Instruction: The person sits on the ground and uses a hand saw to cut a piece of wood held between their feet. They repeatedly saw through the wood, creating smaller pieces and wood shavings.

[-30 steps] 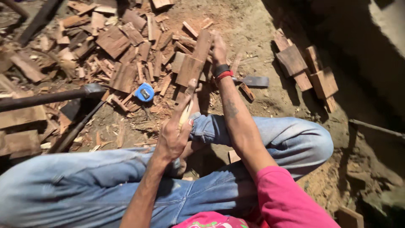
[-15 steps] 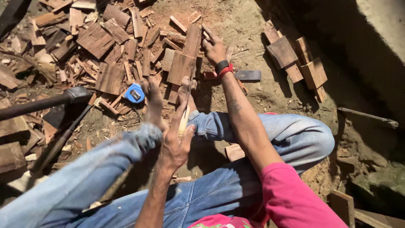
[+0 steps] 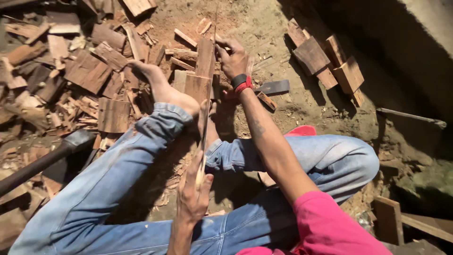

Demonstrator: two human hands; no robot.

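Dirt ground (image 3: 264, 28), sunlit, strewn with wood offcuts. Left hand (image 3: 193, 196): fingers wrapped round the handle of a long blade (image 3: 205, 127), which runs toward 12 o'clock. Right hand (image 3: 233, 59): fingers pinching the top of an upright wood slab (image 3: 200, 71). Bare foot (image 3: 163, 87) at 9 o'clock of slab. Stacked blocks (image 3: 330, 63) at 3 o'clock, well apart.
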